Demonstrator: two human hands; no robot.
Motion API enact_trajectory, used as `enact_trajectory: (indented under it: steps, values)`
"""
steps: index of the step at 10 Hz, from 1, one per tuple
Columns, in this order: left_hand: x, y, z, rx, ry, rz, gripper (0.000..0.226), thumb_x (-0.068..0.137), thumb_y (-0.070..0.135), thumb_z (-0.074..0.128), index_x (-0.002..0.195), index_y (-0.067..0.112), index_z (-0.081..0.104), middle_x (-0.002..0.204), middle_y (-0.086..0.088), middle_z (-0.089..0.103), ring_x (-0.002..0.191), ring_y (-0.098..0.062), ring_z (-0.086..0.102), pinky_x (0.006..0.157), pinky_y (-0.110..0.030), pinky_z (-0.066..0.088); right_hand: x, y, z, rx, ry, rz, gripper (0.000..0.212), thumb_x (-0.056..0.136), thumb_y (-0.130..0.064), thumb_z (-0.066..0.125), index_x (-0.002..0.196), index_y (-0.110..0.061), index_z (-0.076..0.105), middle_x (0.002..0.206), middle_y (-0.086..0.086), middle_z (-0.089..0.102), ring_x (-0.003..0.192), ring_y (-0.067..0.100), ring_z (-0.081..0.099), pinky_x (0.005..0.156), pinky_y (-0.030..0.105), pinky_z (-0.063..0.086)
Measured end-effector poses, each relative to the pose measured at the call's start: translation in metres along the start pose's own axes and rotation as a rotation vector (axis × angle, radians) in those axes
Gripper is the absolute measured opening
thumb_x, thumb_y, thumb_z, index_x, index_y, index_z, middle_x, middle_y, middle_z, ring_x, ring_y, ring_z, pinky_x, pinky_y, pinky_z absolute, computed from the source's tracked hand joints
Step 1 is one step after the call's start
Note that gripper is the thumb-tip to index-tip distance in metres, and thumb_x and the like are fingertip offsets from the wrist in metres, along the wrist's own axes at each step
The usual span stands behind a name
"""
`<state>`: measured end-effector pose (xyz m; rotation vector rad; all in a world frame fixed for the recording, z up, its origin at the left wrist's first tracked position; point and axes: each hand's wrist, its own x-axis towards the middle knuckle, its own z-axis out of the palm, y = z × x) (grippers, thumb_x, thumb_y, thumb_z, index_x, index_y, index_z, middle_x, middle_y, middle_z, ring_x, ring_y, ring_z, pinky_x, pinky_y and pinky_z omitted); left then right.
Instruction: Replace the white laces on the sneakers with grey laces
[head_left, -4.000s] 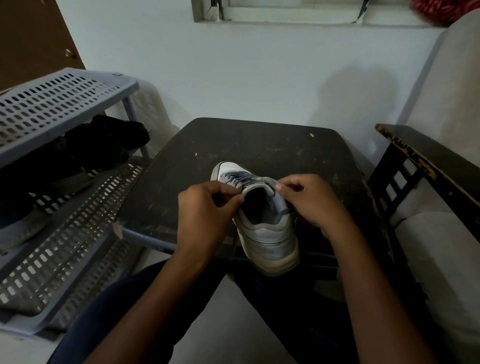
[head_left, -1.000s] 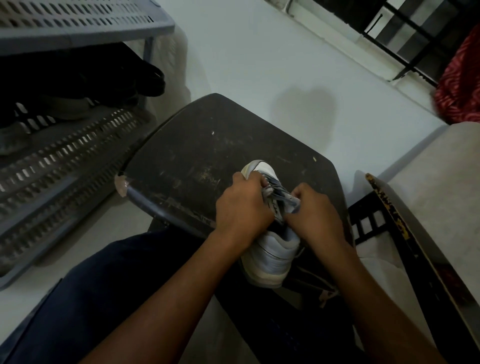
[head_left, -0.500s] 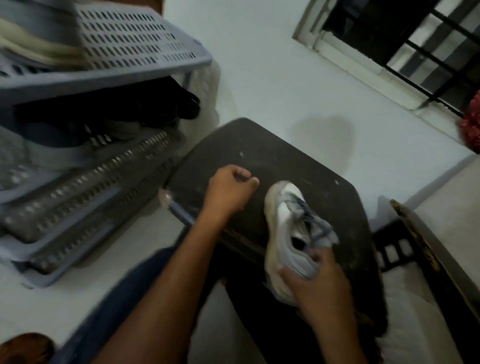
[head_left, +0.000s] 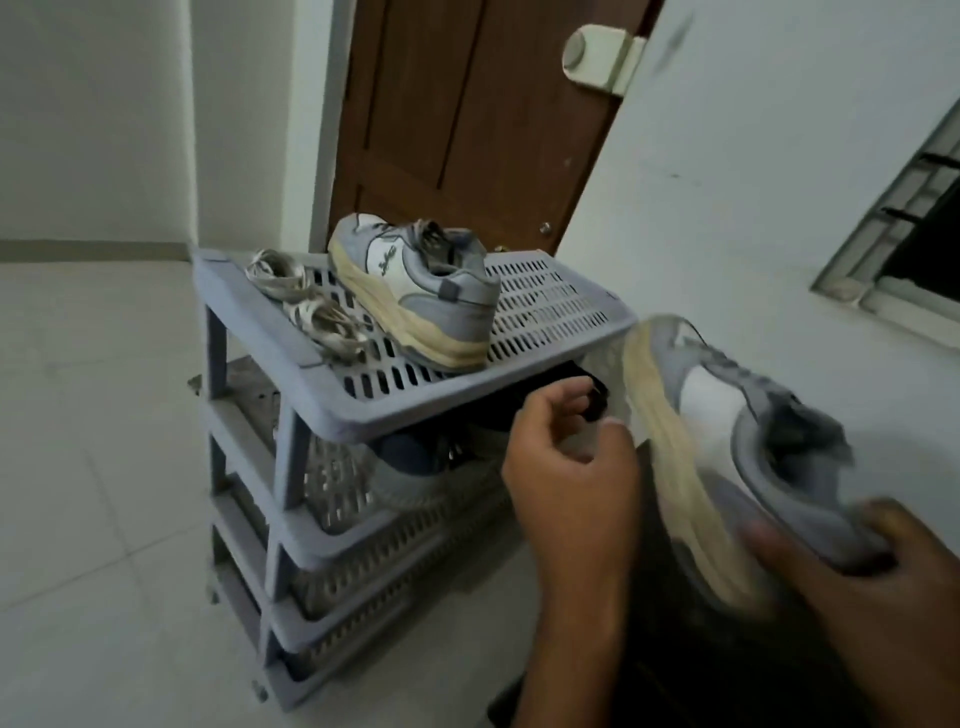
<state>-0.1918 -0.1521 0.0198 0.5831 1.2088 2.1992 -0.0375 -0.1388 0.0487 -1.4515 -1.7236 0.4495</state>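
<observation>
Right hand (head_left: 852, 566), lower right of frame: thumb on top of the heel collar, fingers curled under the heel, gripping the held sneaker (head_left: 727, 452). Motion blur over fingertips; exact finger spacing cannot be told. Held sneaker tilted onto its side, cream sole turned toward frame left, toe pointing to upper centre, grey laces (head_left: 795, 415) visible across the tongue area.

Left hand (head_left: 566, 467), centre of frame: fingers loosely curled, thumb and forefinger apart, holding nothing visible. Positioned just beside the front corner of the shoe rack (head_left: 395, 410), below its top shelf, in front of a dark shoe (head_left: 545, 395) on the second shelf. Contact with rack or dark shoe cannot be told.

Second sneaker (head_left: 415, 291), upper centre: upright on the rack's top shelf, toe toward upper left. Lace colour on it unclear.

White laces (head_left: 306, 306), left part of top shelf: loose heap just beside the second sneaker.

Brown door (head_left: 467, 114) behind rack, top centre. Barred window (head_left: 909, 228) at right edge. Pale tiled floor (head_left: 104, 467) at left.
</observation>
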Motion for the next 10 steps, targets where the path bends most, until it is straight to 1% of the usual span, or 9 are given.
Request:
enact_trajectory:
  steps: [1,3,4,5,6,7,8,9,10]
  values:
    - [0.013,0.008,-0.010,-0.076,-0.002,0.004,0.034,0.083,0.002,0.067,0.102,0.030,0.067,0.104,0.010,0.068,0.099,0.000,0.063,0.075,-0.013,0.051,0.065,-0.031,0.036,0.051,0.067,-0.180,0.043,0.065,-0.034,0.085,0.076,-0.007,0.053,0.069,0.006,0.056,0.063,0.020,0.051,0.051,0.025,0.040]
    - [0.036,0.013,-0.032,-0.130,0.004,0.094,0.047,0.085,-0.003,0.065,0.109,0.038,0.062,0.114,0.011,0.068,0.107,0.003,0.062,0.079,-0.011,0.051,0.145,-0.069,0.125,0.101,-0.057,-0.312,0.040,0.070,-0.034,0.083,0.086,-0.014,0.052,0.076,-0.008,0.055,0.069,0.009,0.050,0.052,0.013,0.039]
    - [0.044,0.012,-0.039,-0.160,0.016,0.130,0.050,0.086,-0.001,0.066,0.114,0.040,0.060,0.118,0.013,0.067,0.115,0.002,0.059,0.087,-0.014,0.052,0.159,-0.076,0.161,0.079,-0.154,-0.323,0.038,0.075,-0.033,0.080,0.097,-0.019,0.053,0.093,-0.004,0.060,0.085,0.013,0.056,0.066,0.016,0.045]
    - [0.049,0.007,-0.043,-0.162,0.005,0.080,0.057,0.087,-0.001,0.065,0.121,0.044,0.055,0.126,0.018,0.062,0.121,0.006,0.054,0.098,-0.022,0.050,0.168,-0.081,0.197,0.038,-0.210,-0.360,0.039,0.079,-0.035,0.077,0.106,-0.026,0.049,0.109,-0.002,0.060,0.101,0.016,0.057,0.087,0.031,0.049]
    - [0.049,0.002,-0.040,-0.183,0.009,0.041,0.060,0.087,-0.001,0.064,0.123,0.045,0.053,0.129,0.018,0.060,0.122,0.006,0.053,0.100,-0.025,0.049,0.173,-0.082,0.205,0.035,-0.218,-0.374,0.041,0.080,-0.035,0.076,0.106,-0.030,0.045,0.110,-0.005,0.057,0.101,0.015,0.055,0.090,0.034,0.049]
    - [0.044,0.002,-0.036,-0.224,-0.006,0.004,0.061,0.087,0.000,0.064,0.128,0.043,0.052,0.132,0.014,0.059,0.121,0.005,0.055,0.097,-0.021,0.051,0.176,-0.079,0.209,0.029,-0.259,-0.367,0.046,0.084,-0.033,0.072,0.119,-0.029,0.042,0.120,-0.002,0.056,0.109,0.017,0.055,0.095,0.037,0.048]
    - [0.045,0.004,-0.036,-0.244,-0.045,0.010,0.061,0.087,0.000,0.064,0.131,0.041,0.053,0.132,0.013,0.059,0.119,0.004,0.056,0.088,-0.014,0.052,0.173,-0.080,0.209,0.004,-0.291,-0.368,0.060,0.089,-0.029,0.066,0.139,-0.027,0.031,0.138,0.005,0.048,0.124,0.023,0.048,0.104,0.040,0.042]
    - [0.048,0.013,-0.043,-0.211,-0.065,0.048,0.060,0.087,-0.001,0.064,0.133,0.036,0.053,0.132,0.010,0.059,0.120,0.001,0.056,0.077,-0.008,0.050,0.150,-0.066,0.193,-0.062,-0.316,-0.391,0.078,0.096,-0.032,0.054,0.154,-0.023,0.002,0.159,0.005,0.020,0.144,0.024,0.025,0.115,0.044,0.028]
    - [0.044,0.026,-0.047,-0.146,-0.153,0.079,0.059,0.085,0.006,0.069,0.132,0.036,0.054,0.132,0.010,0.060,0.122,0.001,0.055,0.080,-0.010,0.051,0.130,-0.055,0.171,-0.140,-0.365,-0.429,0.079,0.097,-0.037,0.050,0.153,-0.031,-0.006,0.162,0.001,0.010,0.145,0.022,0.021,0.114,0.045,0.030]
